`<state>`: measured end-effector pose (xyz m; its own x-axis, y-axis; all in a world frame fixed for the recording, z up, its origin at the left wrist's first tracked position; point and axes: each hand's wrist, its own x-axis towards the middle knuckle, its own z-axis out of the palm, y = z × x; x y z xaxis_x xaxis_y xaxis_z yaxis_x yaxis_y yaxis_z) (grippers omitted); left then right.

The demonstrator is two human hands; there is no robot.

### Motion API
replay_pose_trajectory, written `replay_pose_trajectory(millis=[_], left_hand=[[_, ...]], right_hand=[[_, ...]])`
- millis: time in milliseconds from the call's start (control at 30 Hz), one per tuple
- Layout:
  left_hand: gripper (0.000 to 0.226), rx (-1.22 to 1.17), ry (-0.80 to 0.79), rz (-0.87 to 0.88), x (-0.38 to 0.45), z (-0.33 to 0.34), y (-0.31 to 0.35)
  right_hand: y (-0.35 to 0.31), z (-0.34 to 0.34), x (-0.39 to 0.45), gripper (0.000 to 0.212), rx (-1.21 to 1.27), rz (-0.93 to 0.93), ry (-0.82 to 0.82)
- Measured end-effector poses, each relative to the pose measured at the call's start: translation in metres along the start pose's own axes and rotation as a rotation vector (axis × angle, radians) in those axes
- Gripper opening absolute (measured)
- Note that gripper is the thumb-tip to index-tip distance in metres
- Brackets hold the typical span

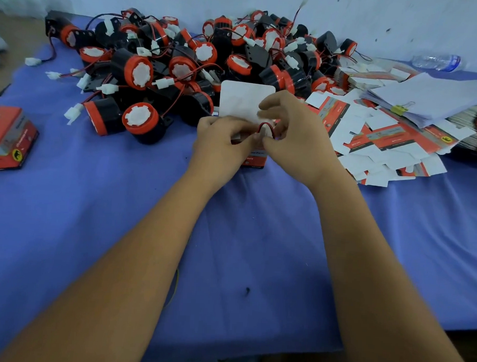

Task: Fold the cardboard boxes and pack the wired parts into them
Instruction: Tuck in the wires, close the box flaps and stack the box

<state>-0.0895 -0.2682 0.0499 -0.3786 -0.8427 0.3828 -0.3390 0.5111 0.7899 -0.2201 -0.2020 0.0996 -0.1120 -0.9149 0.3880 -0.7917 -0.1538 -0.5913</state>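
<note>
Now hands [261, 143] hold upright box [253, 157], flap [243, 101] up.

Table cloth [229, 235]: plain blue-violet with a few dark specks. Piled wired parts [182, 60]: black bodies, orange-red rims, white faces, red and black leads, white plugs. Open box [253, 157]: red printed sides, white flap inside. Folded box [7, 138]: red with grey band and yellow-black emblem. Flat box blanks [384, 138]: white backs, red-grey print. Paper stack [432, 99]: white, yellow clip.

Even, soft bluish light, faint shadows, blurred edges, wide-angle bending
</note>
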Motion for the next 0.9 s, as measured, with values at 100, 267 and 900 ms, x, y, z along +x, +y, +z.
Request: replay_pose_trajectory(millis=[100,267,900], left_hand=[[0.025,0.094,0.025,0.024,-0.001,0.002,0.001],[0.016,0.086,0.097,-0.002,-0.003,0.004,0.003],[0.017,0.072,0.085,0.021,-0.001,0.003,0.002]], right_hand=[[0.003,-0.001,-0.005,0.036,0.128,0.046,0.095],[0.006,-0.006,-0.01,0.02,0.197,0.12,0.111],[0.005,0.016,-0.009,0.027,-0.155,-0.213,0.212]])
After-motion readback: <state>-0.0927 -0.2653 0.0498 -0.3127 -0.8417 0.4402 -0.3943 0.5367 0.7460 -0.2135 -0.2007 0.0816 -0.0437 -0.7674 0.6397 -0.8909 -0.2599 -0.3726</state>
